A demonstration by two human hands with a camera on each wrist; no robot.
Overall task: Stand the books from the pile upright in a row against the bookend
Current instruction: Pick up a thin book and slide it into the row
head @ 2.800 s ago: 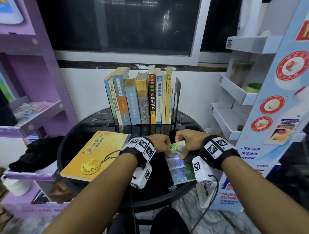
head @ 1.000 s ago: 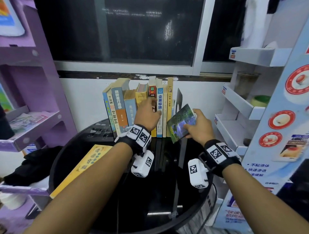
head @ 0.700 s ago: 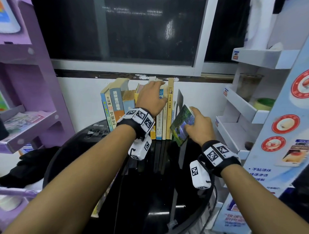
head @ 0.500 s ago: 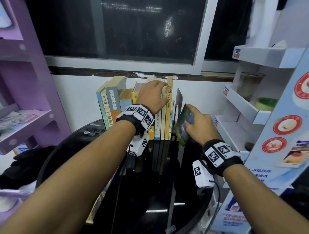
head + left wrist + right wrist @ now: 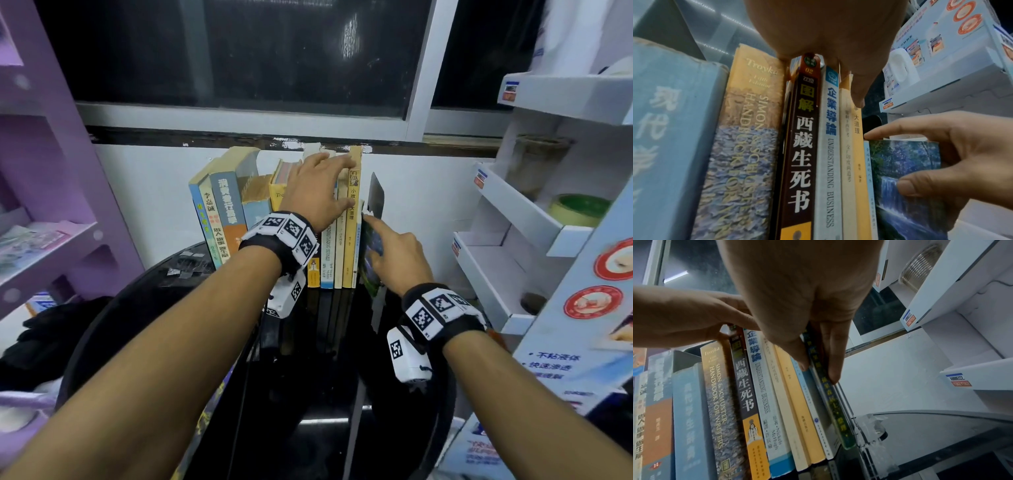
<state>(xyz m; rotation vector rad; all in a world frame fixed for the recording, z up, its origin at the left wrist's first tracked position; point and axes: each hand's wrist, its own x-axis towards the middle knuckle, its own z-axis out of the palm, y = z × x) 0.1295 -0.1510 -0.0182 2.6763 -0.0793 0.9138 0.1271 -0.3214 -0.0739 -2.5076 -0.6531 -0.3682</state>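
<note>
Several books (image 5: 284,212) stand upright in a row at the back of the black round table (image 5: 308,428), just left of a dark bookend (image 5: 376,195). My left hand (image 5: 318,188) lies over the tops of the right-hand books, fingers spread, thumb on a yellow spine (image 5: 352,240). My right hand (image 5: 394,257) pinches a thin book with a waterfall cover (image 5: 904,170), upright in the gap between the row and the bookend (image 5: 845,404). Thumb and fingers clamp its dark green spine (image 5: 830,395). The edge of a flat yellow book (image 5: 209,414) shows under my left forearm.
A white cardboard rack (image 5: 513,240) with a roll of tape (image 5: 579,209) stands close on the right. Purple shelves (image 5: 51,205) are on the left, with black cloth (image 5: 51,329) below. A white wall and dark window lie behind the books.
My right hand lifted the thin book off the table, turned it upright and slid it in beside the bookend. My left hand rose onto the tops of the row.
</note>
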